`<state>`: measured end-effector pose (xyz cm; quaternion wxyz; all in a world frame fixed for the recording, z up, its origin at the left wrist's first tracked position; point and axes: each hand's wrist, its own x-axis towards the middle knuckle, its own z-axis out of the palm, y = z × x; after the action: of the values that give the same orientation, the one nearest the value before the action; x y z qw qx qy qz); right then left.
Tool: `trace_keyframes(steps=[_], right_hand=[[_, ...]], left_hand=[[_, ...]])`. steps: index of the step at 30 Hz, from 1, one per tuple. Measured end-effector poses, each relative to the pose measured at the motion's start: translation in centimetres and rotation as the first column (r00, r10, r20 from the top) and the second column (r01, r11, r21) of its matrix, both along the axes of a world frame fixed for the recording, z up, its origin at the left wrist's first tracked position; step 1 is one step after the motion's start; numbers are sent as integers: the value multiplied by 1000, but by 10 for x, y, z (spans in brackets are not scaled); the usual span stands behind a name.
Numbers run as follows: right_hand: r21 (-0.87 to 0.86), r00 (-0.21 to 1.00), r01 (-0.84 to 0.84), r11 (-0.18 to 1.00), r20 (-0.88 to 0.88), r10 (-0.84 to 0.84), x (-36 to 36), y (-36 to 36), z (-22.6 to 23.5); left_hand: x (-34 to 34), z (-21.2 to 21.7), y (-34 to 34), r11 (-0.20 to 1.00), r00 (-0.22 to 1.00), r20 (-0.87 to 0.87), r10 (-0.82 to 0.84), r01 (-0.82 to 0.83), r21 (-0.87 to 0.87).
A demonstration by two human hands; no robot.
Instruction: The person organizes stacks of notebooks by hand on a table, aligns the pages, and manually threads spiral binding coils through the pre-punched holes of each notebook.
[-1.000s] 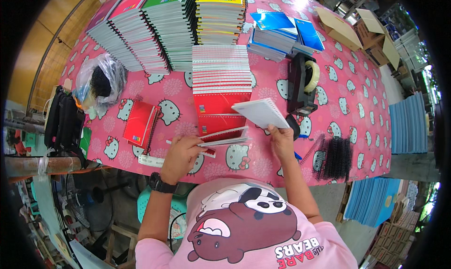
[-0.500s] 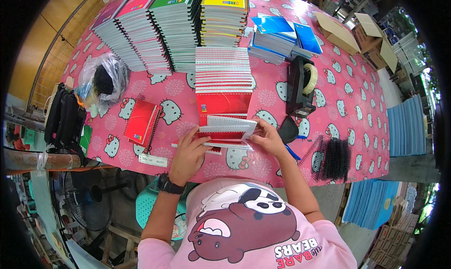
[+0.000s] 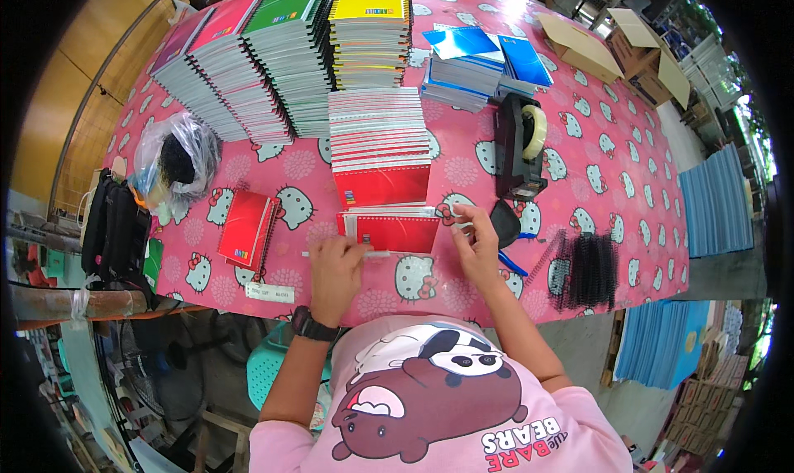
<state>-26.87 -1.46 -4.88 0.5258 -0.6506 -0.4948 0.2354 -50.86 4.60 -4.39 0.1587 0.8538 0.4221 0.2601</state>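
In front of me lies a red-covered notebook (image 3: 399, 233) with a row of punched holes along its upper edge and no coil seen in it. My left hand (image 3: 337, 268) has its fingers closed at the notebook's lower left corner. A thin pale strip (image 3: 377, 255) shows beside those fingertips, partly hidden by the hand. My right hand (image 3: 475, 248) is just off the notebook's right edge, fingers bent and apart, nothing in them. Directly beyond is a fanned stack of punched red notebooks (image 3: 382, 183). Bound red notebooks (image 3: 246, 227) sit to the left.
Tall piles of coil-bound notebooks (image 3: 289, 51) stand at the back, with blue notebooks (image 3: 463, 68) right of them. A black tape dispenser (image 3: 519, 159) and black coils (image 3: 591, 270) are at right. A plastic bag (image 3: 178, 163) and a white label strip (image 3: 270, 292) lie left.
The notebook's raised white sheets now lie flat, and its red cover faces up. My right hand has come away from its edge. My left hand has moved slightly down.
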Motion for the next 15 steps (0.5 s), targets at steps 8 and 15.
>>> trace_keyframes(steps=[8, 15], right_hand=[[-10, 972, -225, 974, 67, 225, -9, -10, 1], [-145, 882, -436, 888, 129, 454, -22, -21, -4]], left_hand=[[23, 4, -18, 963, 966, -50, -253, 256, 85], [32, 4, -18, 964, 964, -72, -257, 260, 46]])
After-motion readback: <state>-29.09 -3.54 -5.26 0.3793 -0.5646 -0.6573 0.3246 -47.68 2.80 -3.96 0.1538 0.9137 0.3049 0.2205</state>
